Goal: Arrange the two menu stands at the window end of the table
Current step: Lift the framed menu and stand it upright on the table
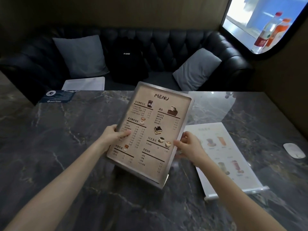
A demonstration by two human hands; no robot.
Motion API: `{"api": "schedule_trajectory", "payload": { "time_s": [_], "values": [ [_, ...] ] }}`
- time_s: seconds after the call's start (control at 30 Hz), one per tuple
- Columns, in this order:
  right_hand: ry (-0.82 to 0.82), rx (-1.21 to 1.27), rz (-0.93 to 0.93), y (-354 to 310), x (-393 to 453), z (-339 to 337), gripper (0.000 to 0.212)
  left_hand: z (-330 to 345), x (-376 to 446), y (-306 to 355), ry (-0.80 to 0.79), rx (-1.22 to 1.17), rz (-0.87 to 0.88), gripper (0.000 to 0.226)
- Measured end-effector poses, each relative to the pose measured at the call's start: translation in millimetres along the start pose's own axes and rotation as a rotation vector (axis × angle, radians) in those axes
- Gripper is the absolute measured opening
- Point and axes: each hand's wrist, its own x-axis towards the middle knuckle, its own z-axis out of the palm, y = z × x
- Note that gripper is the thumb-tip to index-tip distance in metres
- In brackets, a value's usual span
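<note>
A beige menu stand [155, 124] headed "MENU" is held tilted above the dark marble table [66, 147]. My left hand [113, 135] grips its left edge and my right hand [188, 145] grips its right edge. A second, white menu stand [233, 157] with drink pictures lies flat on the table to the right, its clear base pointing toward me. My right hand partly covers its near-left corner. The window [250, 22] is at the far right.
A white computer mouse [294, 150] lies near the table's right edge. A dark card [57, 96] sits at the far left corner. Behind the table is a black sofa [183, 45] with grey cushions, a black backpack [128, 60] and a white tray [84, 83]. Bottles [273, 30] stand at the window.
</note>
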Motion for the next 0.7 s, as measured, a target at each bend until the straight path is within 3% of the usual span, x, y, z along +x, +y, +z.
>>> {"api": "schedule_trajectory", "payload": {
  "time_s": [0.23, 0.43, 0.7],
  "values": [
    [0.135, -0.092, -0.180, 25, -13, 4, 0.012, 11, -1, -10, 0.047, -0.051, 0.145, 0.025],
    [0.138, -0.077, -0.255, 35, -30, 8, 0.012, 17, -8, -31, 0.037, -0.104, 0.202, 0.023],
    [0.158, -0.209, -0.343, 52, -47, 15, 0.030, 14, -18, -51, 0.033, -0.086, 0.254, 0.020]
  ]
}}
